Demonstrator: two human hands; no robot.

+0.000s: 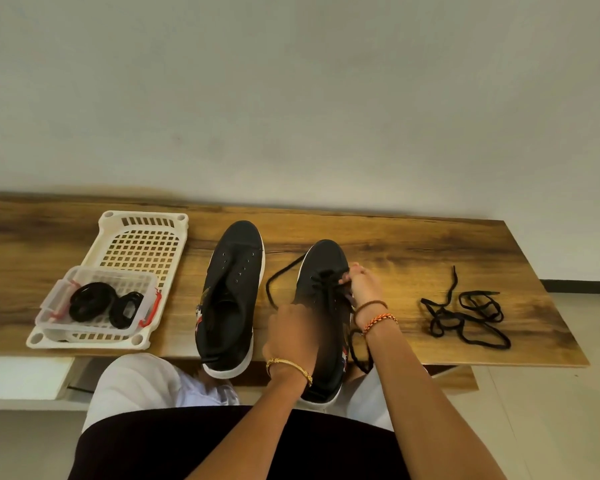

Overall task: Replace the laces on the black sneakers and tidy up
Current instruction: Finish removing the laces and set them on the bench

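my right hand (359,284) has its fingers (347,278) pinched together on the black lace (329,292) at the eyelets of the right-of-centre sneaker (323,306), about the middle of the frame. my left hand (291,332) sits on the same shoe nearer its heel, fingers curled down over the collar; from here they look clamped on the shoe, though the back of the hand hides the tips.

to do this crossing well, i judge i should keep the shoe pinned with the left, feed the tip straight through the eyelet, then draw the slack evenly so both tails match. one tail loops out to the left of the shoe (274,282), the other hangs over the near edge by my wrist (359,351), and that one could snag.

the other sneaker (231,292) lies just left, eyelets bare, its heel past the near edge of the surface (465,251), as is the heel of the one i hold. a loose tangle of laces (465,317) lies well apart at the right. at the left, a white basket (142,237) carries a clear box (97,303) with coiled laces (90,301) inside. open wood lies between shoe and tangle, and behind the toes toward the wall.
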